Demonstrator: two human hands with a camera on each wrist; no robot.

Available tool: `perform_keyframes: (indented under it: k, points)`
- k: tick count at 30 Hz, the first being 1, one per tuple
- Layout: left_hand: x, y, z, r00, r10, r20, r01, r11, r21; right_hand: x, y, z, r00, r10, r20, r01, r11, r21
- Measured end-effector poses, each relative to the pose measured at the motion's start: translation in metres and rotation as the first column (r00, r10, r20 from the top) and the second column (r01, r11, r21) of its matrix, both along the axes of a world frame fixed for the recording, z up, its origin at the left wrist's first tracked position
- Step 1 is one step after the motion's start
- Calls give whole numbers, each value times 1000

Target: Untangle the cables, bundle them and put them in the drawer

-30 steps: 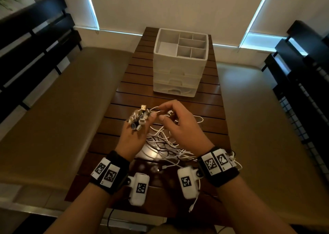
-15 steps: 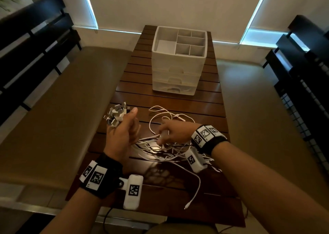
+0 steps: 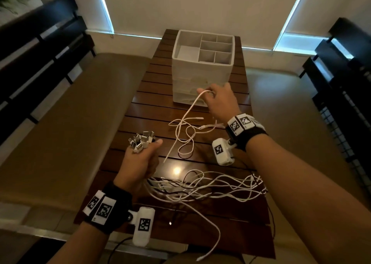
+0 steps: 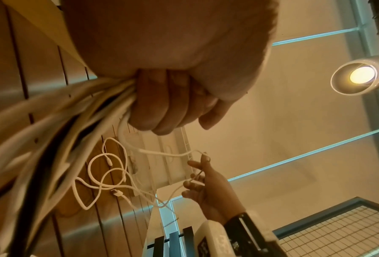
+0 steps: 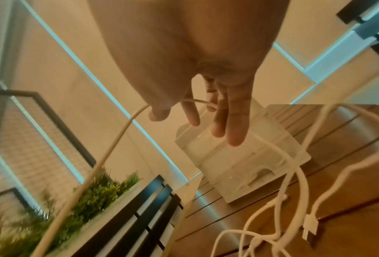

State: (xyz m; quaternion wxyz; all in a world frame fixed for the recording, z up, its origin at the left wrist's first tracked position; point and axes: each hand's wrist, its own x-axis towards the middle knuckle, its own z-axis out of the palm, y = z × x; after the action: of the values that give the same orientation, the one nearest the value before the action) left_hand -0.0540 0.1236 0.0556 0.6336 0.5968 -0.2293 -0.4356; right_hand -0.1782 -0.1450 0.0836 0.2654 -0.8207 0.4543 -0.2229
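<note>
My left hand [image 3: 140,161] grips a bunch of white cables just below their USB plugs [image 3: 141,141], which stick up out of the fist [image 4: 162,104]. The rest of the cable tangle [image 3: 210,186] trails right across the wooden table [image 3: 152,95]. My right hand [image 3: 217,101] is raised in front of the white drawer unit [image 3: 202,71] and holds one white cable [image 3: 192,107] between thumb and fingers [image 5: 195,121]. That cable slopes down toward the left fist. More loops [image 3: 186,131] lie under it. The drawers look closed.
The drawer unit's top is an open tray with several compartments. Tan cushioned benches [image 3: 70,123] with dark slatted backs flank the narrow table on both sides. A loose cable end [image 3: 200,258] hangs over the table's near edge. A ceiling lamp [image 4: 360,74] shows overhead.
My right hand left the tangle near me and rose forward toward the drawer unit, drawing one cable out. The left fist stayed on the plug ends and shifted slightly right.
</note>
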Motion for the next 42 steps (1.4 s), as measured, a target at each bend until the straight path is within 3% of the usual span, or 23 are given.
perform_keyframes:
  k: [2,4,8,10,13,18,22,23,25,28,32,36,37,40,42]
  points:
    - [-4,-1,-1,1000,-12,5,12,1000,19,4,4,2,998,40,38,-43,996,75]
    - [-5,-1,-2,1000,-4,6,4,1000,27,5,10,12,981,70,180,-95,987,133]
    - [-4,-3,-4,1000,12,25,-14,999,52,6,21,49,910,232,344,-209,973,-101]
    - [-6,-6,-5,998,22,50,-26,998,66,6,28,54,913,306,269,-271,949,-158]
    - [-9,-7,-2,997,52,57,-55,997,53,3,37,41,960,279,33,-269,947,-177]
    - [-8,-7,-1,996,91,7,-91,994,62,-5,47,60,956,282,77,-201,826,-526]
    - [-10,-9,0,993,117,-10,-116,992,55,-8,49,51,926,330,-183,-374,868,-326]
    - [-10,-10,1,993,115,-11,-114,992,50,-9,49,45,929,327,-172,-367,871,-327]
    - [-8,-9,1,992,123,-13,-122,992,44,-11,51,43,938,346,-4,-316,851,-420]
    - [-6,-8,1,991,134,-1,-133,990,54,-10,54,50,888,422,181,-294,825,-483]
    - [-10,-8,2,988,155,9,-156,986,61,-9,46,41,902,429,-54,-428,868,-251]
    - [-10,-6,2,992,129,-9,-128,991,40,-9,55,53,866,420,272,-281,858,-429]
    - [-9,-5,0,991,131,-7,-131,990,49,-8,54,52,866,441,237,-320,851,-416]
    - [-7,-7,-4,985,170,-17,-168,983,71,-7,50,30,887,439,-144,-461,861,-215]
    - [-10,-7,-2,982,191,8,-191,979,67,-8,52,20,906,406,-120,-423,872,-246]
